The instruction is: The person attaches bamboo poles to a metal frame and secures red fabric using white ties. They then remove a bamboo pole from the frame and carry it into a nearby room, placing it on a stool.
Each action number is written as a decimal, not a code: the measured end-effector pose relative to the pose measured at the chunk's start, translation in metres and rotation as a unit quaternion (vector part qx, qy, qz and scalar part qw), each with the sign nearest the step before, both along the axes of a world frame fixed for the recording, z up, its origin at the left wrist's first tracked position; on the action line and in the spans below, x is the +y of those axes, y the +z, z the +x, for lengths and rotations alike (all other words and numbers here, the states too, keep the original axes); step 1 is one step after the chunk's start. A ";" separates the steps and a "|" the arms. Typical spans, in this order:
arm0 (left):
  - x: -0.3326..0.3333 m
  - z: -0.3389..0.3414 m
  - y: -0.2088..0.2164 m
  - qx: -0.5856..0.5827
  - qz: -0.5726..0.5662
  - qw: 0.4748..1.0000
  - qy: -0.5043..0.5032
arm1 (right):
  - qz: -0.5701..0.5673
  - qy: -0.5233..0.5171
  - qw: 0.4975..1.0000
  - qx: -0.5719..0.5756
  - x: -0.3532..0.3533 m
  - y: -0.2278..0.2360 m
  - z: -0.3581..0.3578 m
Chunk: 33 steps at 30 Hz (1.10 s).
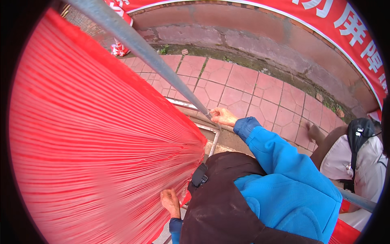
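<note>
A big fan of thin red sheeting (101, 134), gathered in many fine folds or layers, fills the left side; whether it is plastic or cloth I cannot tell. My left hand (170, 201) is against its near right part, fingers curled in; what they hold, if anything, is hidden. A grey metal pipe (162, 67) slants down from the upper left above the sheeting's far edge. At its lower end my right hand (223, 116) is closed in a pinch, with thumb and fingertips touching the pipe end. Something small and pale shows at those fingertips, too small to name.
A light metal frame (211, 129) stands below the pipe end. Beyond lie pink paving tiles (239, 79) and a low brick wall (252, 38) with a red banner (284, 5) on top. At the right is another person (353, 158) with a black bag.
</note>
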State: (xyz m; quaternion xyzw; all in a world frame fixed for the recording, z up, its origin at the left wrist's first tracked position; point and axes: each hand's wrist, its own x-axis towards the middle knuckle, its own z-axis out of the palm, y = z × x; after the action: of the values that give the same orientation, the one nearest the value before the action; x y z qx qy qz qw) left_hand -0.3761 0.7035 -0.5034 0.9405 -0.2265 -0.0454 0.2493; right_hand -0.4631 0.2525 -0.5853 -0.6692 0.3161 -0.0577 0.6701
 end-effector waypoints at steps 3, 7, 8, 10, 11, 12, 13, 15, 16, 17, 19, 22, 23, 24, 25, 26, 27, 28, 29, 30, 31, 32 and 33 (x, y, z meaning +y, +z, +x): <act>-0.022 -0.014 -0.005 0.129 -0.071 0.988 -0.051 | -0.052 -0.003 0.999 0.010 0.014 0.009 0.001; -0.075 -0.013 -0.004 0.169 -0.105 0.973 -0.116 | -0.164 0.051 0.984 0.038 0.029 0.024 -0.001; -0.081 -0.016 -0.002 0.166 -0.127 0.968 -0.142 | -0.165 0.067 0.984 0.021 0.028 0.028 -0.005; -0.088 -0.025 -0.002 0.211 -0.119 0.961 -0.135 | -0.126 0.057 0.990 0.007 0.023 0.034 -0.010; -0.089 -0.027 -0.002 0.231 -0.118 0.956 -0.139 | -0.129 0.037 0.991 0.004 0.019 0.036 -0.013; -0.088 -0.030 -0.004 0.231 -0.127 0.952 -0.153 | -0.136 0.018 0.991 0.002 0.015 0.038 -0.015; -0.087 -0.031 -0.007 0.214 -0.119 0.955 -0.166 | -0.147 -0.006 0.989 0.015 0.009 0.039 -0.015; -0.086 -0.032 -0.018 0.242 -0.109 0.951 -0.156 | -0.158 -0.022 0.987 -0.022 0.006 0.036 -0.008; -0.085 -0.035 -0.025 0.257 -0.137 0.945 -0.150 | -0.143 -0.027 0.989 -0.010 0.008 0.032 -0.004; -0.086 -0.040 -0.033 0.277 -0.156 0.939 -0.130 | -0.206 0.003 0.977 -0.049 0.012 0.028 -0.001; -0.100 -0.045 -0.050 0.291 -0.165 0.936 -0.110 | -0.192 0.091 0.976 -0.041 0.016 0.019 0.015; -0.146 -0.042 -0.067 0.302 -0.166 0.935 -0.080 | -0.126 0.262 0.956 -0.045 0.000 0.014 0.043; -0.166 -0.044 -0.071 0.330 -0.149 0.930 -0.057 | -0.159 0.271 0.947 -0.068 -0.009 0.013 0.046; -0.188 -0.048 -0.074 0.348 -0.176 0.921 -0.025 | -0.168 0.320 0.930 -0.070 -0.021 0.013 0.050; -0.211 -0.053 -0.073 0.365 -0.200 0.909 0.007 | -0.196 0.352 0.913 -0.066 -0.036 0.014 0.052; -0.230 -0.060 -0.072 0.389 -0.210 0.895 0.056 | -0.166 0.349 0.920 -0.065 -0.049 0.013 0.047; -0.250 -0.067 -0.069 0.397 -0.254 0.878 0.089 | -0.154 0.362 0.916 -0.079 -0.062 0.013 0.042; -0.274 -0.066 -0.066 0.401 -0.278 0.864 0.124 | -0.132 0.359 0.919 -0.099 -0.076 0.015 0.037; -0.290 -0.067 -0.059 0.406 -0.297 0.850 0.157 | -0.141 0.365 0.915 -0.096 -0.087 0.017 0.033; -0.305 -0.070 -0.053 0.419 -0.319 0.828 0.192 | -0.114 0.398 0.908 -0.064 -0.103 0.019 0.025; -0.320 -0.072 -0.051 0.400 -0.348 0.821 0.212 | -0.116 0.410 0.904 -0.032 -0.114 0.021 0.018; -0.335 -0.074 -0.048 0.398 -0.361 0.801 0.262 | -0.107 0.439 0.892 -0.034 -0.127 0.024 0.014; -0.347 -0.072 -0.048 0.397 -0.385 0.774 0.307 | -0.128 0.465 0.876 -0.027 -0.138 0.026 0.010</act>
State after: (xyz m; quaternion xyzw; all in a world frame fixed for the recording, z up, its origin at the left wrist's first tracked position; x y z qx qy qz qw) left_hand -0.4480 0.3561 -0.5519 0.6839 0.1949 -0.2453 0.6589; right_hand -0.4528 0.1149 -0.5590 -0.8171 -0.0597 0.2028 0.5363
